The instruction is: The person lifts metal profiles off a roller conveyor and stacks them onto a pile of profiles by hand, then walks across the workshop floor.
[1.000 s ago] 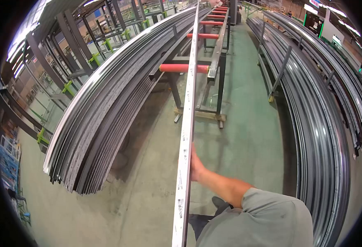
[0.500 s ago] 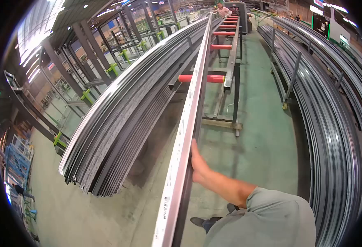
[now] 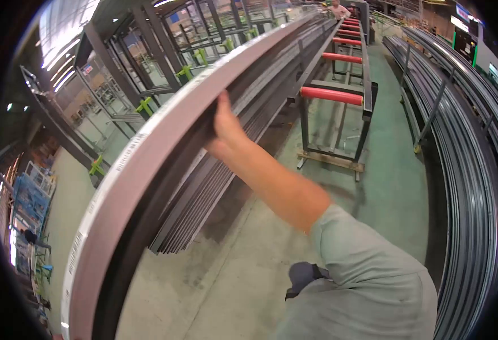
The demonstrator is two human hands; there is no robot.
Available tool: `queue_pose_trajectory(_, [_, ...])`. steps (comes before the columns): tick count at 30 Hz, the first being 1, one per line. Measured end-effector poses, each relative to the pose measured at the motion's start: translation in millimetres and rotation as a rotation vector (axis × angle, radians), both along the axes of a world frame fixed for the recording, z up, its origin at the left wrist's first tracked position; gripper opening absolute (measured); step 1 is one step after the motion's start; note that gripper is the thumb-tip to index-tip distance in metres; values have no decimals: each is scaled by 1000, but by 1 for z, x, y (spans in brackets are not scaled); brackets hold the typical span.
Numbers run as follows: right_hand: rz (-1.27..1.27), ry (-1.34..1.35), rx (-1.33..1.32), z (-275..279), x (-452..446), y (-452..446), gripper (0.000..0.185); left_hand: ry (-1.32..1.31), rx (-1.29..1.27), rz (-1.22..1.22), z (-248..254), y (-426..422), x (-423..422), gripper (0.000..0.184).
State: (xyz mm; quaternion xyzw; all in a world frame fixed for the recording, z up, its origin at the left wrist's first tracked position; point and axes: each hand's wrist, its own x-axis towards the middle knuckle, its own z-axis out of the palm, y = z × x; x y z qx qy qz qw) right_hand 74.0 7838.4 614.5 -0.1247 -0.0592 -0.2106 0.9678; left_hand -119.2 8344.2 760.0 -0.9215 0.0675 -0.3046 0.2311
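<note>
A long metal profile (image 3: 141, 150) with a pale, printed protective film on top and a dark side crosses the left half of the head view, bowed by the lens. My right hand (image 3: 226, 127) grips its near side, with one digit up against the side face and the other fingers hidden behind or under it. The profile is over a stack of dark metal profiles (image 3: 195, 212). My left hand is not in view; the profile's near end runs out of the frame at bottom left.
A roller stand (image 3: 368, 110) with red rollers (image 3: 331, 95) stands ahead. Racked long profiles (image 3: 458, 164) line the right side. At the far end is another person (image 3: 339, 10). Upright frames with green clamps (image 3: 144, 106) stand at left.
The profile has moved left, from beside the roller stand to over the stack. My right hand has gone left and farther forward with it, and my view has shifted.
</note>
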Motion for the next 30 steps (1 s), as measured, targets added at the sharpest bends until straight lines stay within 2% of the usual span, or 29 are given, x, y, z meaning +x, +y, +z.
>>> queue_pose_trajectory(1, [39, 77, -38, 4, 24, 3, 61, -108, -8, -170, -4, 11, 37, 60])
queue_pose_trajectory(4, [60, 336, -184, 8, 99, 6, 58, -61, 134, 24, -6, 18, 127, 50])
queue_pose_trajectory(5, [64, 324, -189, 3, 132, 7, 55, -49, 39, -66, -13, 41, 169, 51])
queue_pose_trajectory(7, [22, 307, -234, -3, 185, 14, 61, -32, -159, -227, -33, 86, 251, 54])
queue_pose_trajectory(10, [-58, 215, -229, -16, 263, 18, 61, 4, -128, -318, -44, 83, 322, 63])
queue_pose_trajectory(12, [-108, 143, -221, -30, 317, 11, 62, -55, -67, -328, -50, 73, 373, 58])
queue_pose_trajectory(13, [-84, 266, -252, -51, 332, 14, 65, -43, -33, -316, -45, 76, 404, 57])
queue_pose_trajectory(14, [-49, 389, -322, -45, 330, 16, 68, -34, -35, -296, -49, 79, 426, 56])
queue_pose_trajectory(15, [-27, 476, -440, -26, 341, 12, 71, 17, -65, -284, -55, 72, 446, 54])
queue_pose_trajectory(16, [-106, 750, -571, -31, 366, 11, 71, 57, -82, -276, -49, 63, 466, 53])
queue_pose_trajectory(17, [-14, 741, -794, -42, 373, 9, 69, -1, -66, -356, -52, 55, 490, 52])
queue_pose_trajectory(18, [68, 721, -1012, -53, 368, 8, 67, -10, -51, -355, -57, 57, 517, 52])
queue_pose_trajectory(21, [242, 320, -1616, -108, 322, 7, 62, 6, -15, -353, -74, 56, 606, 52])
queue_pose_trajectory(23, [519, 312, -1711, -149, 272, 1, 60, 36, -52, -333, -94, 43, 661, 53])
queue_pose_trajectory(25, [606, 527, -1609, -235, 223, -18, 55, 75, -13, -266, -117, 30, 711, 54])
queue_pose_trajectory(26, [585, 738, -1519, -269, 190, -31, 49, 76, -4, -235, -129, 24, 736, 55])
queue_pose_trajectory(27, [498, 1048, -1218, -298, 156, -37, 46, 80, -6, -270, -144, 24, 766, 56])
queue_pose_trajectory(28, [229, 1316, -940, -329, 119, -37, 45, 89, -3, -304, -162, 25, 798, 57])
queue_pose_trajectory(29, [98, 1447, -778, -360, 78, -42, 48, 109, -24, -321, -181, 26, 831, 59])
queue_pose_trajectory(30, [-35, 1635, -892, -404, 22, -48, 43, 157, -29, -299, -192, 18, 853, 62])
